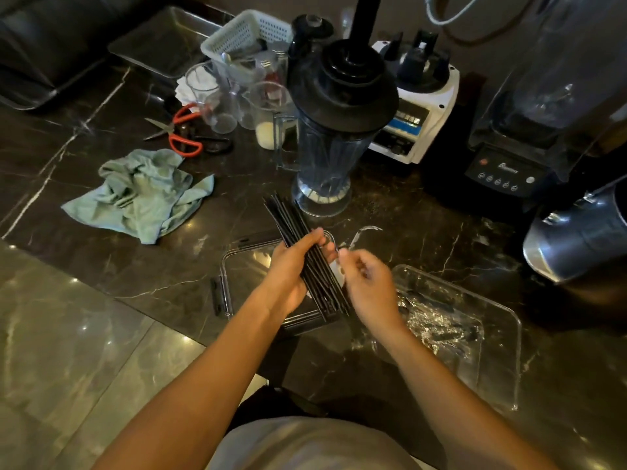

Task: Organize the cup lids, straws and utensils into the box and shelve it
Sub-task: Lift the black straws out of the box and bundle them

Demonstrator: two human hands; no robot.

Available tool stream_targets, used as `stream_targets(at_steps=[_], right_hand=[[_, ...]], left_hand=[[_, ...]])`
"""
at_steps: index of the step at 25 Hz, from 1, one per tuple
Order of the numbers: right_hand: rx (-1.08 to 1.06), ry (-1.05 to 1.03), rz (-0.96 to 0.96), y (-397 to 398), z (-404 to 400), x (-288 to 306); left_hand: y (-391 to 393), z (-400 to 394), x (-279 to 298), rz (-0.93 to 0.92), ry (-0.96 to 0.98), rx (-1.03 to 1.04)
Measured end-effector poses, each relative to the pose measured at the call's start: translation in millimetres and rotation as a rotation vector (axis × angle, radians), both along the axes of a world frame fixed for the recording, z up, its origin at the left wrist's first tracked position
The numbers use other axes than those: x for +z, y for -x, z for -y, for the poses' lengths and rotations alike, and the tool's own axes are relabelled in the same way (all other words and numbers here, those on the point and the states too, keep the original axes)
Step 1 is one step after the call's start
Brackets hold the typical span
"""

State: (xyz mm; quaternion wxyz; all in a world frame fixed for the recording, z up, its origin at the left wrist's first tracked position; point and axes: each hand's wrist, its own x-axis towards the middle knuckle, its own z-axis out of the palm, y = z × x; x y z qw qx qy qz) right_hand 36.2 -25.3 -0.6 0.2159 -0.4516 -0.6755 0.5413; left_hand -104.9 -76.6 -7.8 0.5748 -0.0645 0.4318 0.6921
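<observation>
My left hand (291, 273) grips a bundle of several black straws (288, 218) that slants from upper left to lower right. It hovers over a clear box lid with black latches (226, 283) lying on the dark marble counter. My right hand (368, 286) is just right of the bundle, its fingertips pinched near the straws; whether it holds anything I cannot tell. A clear plastic box (502, 334) stands to the right and holds wrapped black utensils (441, 325). A clear cup lid (368, 229) lies behind my hands.
A blender jug with a black lid (336, 130) stands close behind the straws. Further back are a white blender base (417, 106), measuring cups (217, 96), a white basket (244, 35) and red scissors (179, 130). A green cloth (142, 191) lies left, a steel pot (583, 239) right.
</observation>
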Motion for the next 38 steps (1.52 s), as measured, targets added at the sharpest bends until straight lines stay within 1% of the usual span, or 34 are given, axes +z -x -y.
stream_targets(at_steps=[2,4,6,7,9,11,13,16,17,19,20,21,23,25,27,30,32,35,37,38], right_hand=[[-0.264,0.275,-0.138,13.4,9.3,2.0],[-0.406,0.552,-0.250,27.5,15.7,5.5],[-0.507,0.776,-0.340,41.1,19.5,10.7],[-0.547,0.847,-0.361,47.4,21.7,12.6],[-0.580,0.899,-0.378,59.4,27.2,15.3],[-0.595,0.886,-0.399,71.6,30.4,17.1],[-0.593,0.874,-0.402,81.0,31.6,16.4],[-0.499,0.837,-0.348,86.3,32.8,12.3],[-0.459,0.788,-0.315,87.0,31.4,11.2],[-0.365,0.618,-0.295,90.9,20.1,11.0],[-0.285,0.519,-0.292,95.2,10.0,12.2],[-0.160,0.420,-0.278,100.6,-2.2,14.2],[0.146,0.241,-0.218,115.5,-27.9,18.2],[0.366,0.138,-0.105,134.0,-48.7,21.4],[0.508,0.079,0.045,151.4,-62.8,22.4],[0.719,0.101,0.254,165.7,-65.9,19.6],[0.798,0.088,0.317,168.5,-61.7,15.9],[0.926,-0.026,0.392,172.9,-55.9,13.6],[0.948,-0.085,0.432,175.8,-51.9,12.2],[0.887,-0.106,0.418,176.8,-49.9,10.8]], left_hand=[[12.2,2.1,7.9,0.022,-0.040,0.071],[20.1,3.3,14.3,0.051,-0.068,0.131],[20.7,4.7,19.2,0.063,-0.089,0.137],[18.9,5.9,21.6,0.050,-0.095,0.121],[15.4,9.4,23.7,-0.004,-0.108,0.087],[13.0,12.5,23.3,-0.043,-0.134,0.078],[14.4,15.4,23.1,-0.039,-0.147,0.086],[24.5,22.7,22.5,-0.040,-0.141,0.080],[29.8,26.4,22.1,-0.052,-0.127,0.069],[40.1,34.3,20.6,-0.088,-0.077,0.015],[44.6,38.8,19.9,-0.106,-0.044,-0.039],[47.5,44.0,19.1,-0.117,-0.008,-0.108],[51.3,54.4,16.3,-0.109,0.041,-0.265],[52.1,63.4,12.9,-0.099,0.052,-0.407],[51.1,67.9,8.6,-0.101,0.051,-0.497],[51.2,68.9,-0.5,-0.094,0.065,-0.460],[53.1,68.4,-7.5,-0.099,0.085,-0.436],[54.5,68.9,-19.3,-0.096,0.099,-0.425],[53.5,67.5,-26.6,-0.120,0.135,-0.410],[53.1,66.1,-30.3,-0.131,0.154,-0.381]])
